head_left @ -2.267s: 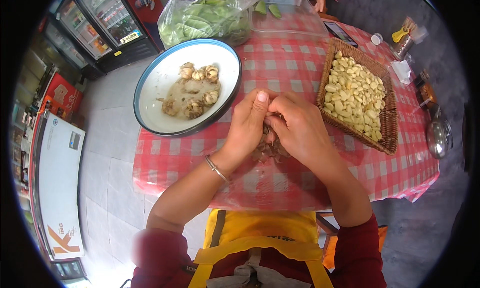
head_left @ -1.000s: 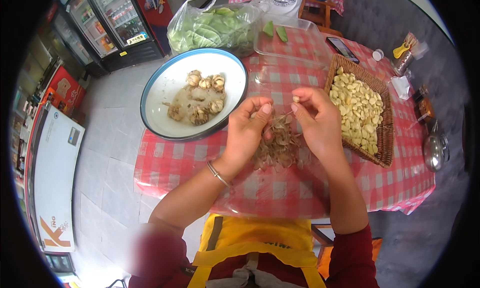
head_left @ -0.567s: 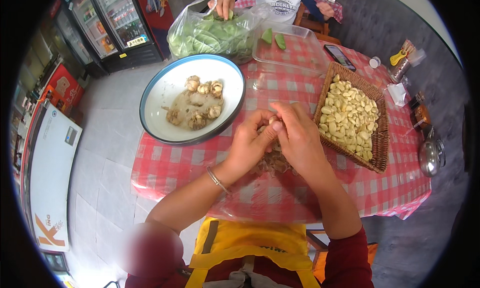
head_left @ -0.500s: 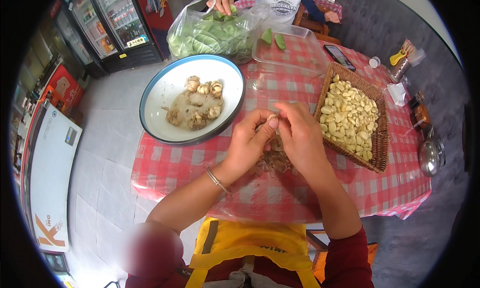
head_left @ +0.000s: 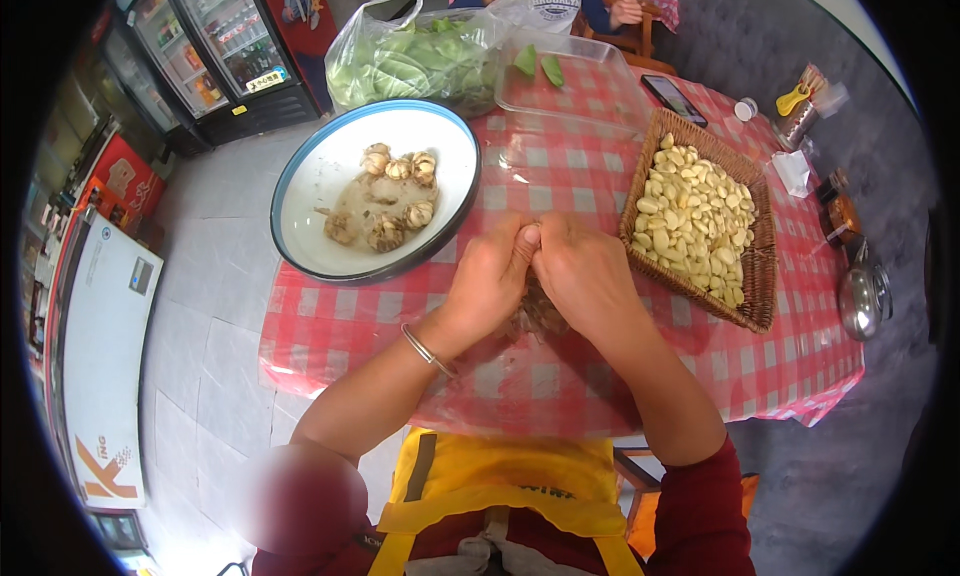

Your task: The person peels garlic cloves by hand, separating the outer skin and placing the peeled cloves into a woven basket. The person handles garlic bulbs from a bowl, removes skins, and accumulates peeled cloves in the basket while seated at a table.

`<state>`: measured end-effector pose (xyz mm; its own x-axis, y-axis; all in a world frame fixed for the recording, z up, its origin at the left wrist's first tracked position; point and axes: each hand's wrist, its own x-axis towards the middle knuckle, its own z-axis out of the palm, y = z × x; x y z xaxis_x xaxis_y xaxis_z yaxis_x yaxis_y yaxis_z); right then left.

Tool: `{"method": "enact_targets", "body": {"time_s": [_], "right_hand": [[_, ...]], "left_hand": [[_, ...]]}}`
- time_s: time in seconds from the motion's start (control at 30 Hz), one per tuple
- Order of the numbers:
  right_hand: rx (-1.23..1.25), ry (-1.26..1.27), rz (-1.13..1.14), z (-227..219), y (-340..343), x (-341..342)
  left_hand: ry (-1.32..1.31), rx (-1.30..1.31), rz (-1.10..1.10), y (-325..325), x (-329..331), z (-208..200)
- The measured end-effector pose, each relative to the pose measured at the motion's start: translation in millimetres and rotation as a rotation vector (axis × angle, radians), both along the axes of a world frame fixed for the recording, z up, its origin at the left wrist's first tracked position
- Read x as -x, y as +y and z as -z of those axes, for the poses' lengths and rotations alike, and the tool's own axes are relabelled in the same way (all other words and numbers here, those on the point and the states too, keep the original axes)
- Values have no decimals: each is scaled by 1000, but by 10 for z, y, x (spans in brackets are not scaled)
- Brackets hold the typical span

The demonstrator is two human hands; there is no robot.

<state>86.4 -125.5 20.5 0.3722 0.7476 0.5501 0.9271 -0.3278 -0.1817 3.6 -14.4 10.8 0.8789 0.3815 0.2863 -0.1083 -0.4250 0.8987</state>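
Over the near middle of the table, my left hand (head_left: 488,278) and my right hand (head_left: 583,278) meet with their fingers closed and thumbs pressed together. What they pinch is hidden now; a small garlic clove showed between the fingertips a moment ago. Beneath them lies a pile of brown, papery garlic skins (head_left: 538,314), partly covered. Left of my hands, a white bowl with a blue rim (head_left: 290,181) holds several unpeeled garlic bulbs (head_left: 398,168) and loose dirt. To the right, a brown wicker basket (head_left: 764,251) is full of peeled garlic cloves (head_left: 695,216).
A plastic bag of green leaves (head_left: 410,64) and a clear tray (head_left: 570,111) with a few leaf pieces stand at the far side. A phone (head_left: 675,101), a napkin (head_left: 791,174) and a metal kettle (head_left: 860,301) lie rightward. Another person (head_left: 560,4) sits opposite.
My hands have drawn closer together and shifted slightly left, fingers curling in over the clove. The person opposite has pulled a hand back from the bag of leaves. The whole view has shifted a little.
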Motion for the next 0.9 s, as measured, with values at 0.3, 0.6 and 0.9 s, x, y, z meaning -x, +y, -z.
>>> {"method": "enact_targets", "body": {"time_s": [0.3, 0.6, 0.9], "right_hand": [[-76, 205, -59, -17, 0, -92], [-274, 984, -139, 6, 15, -156], [-322, 1359, -239, -78, -8, -158]], "left_hand": [[30, 254, 148, 21, -8, -17], [-105, 245, 60, 39, -61, 38], [-148, -9, -47, 63, -57, 40]]}}
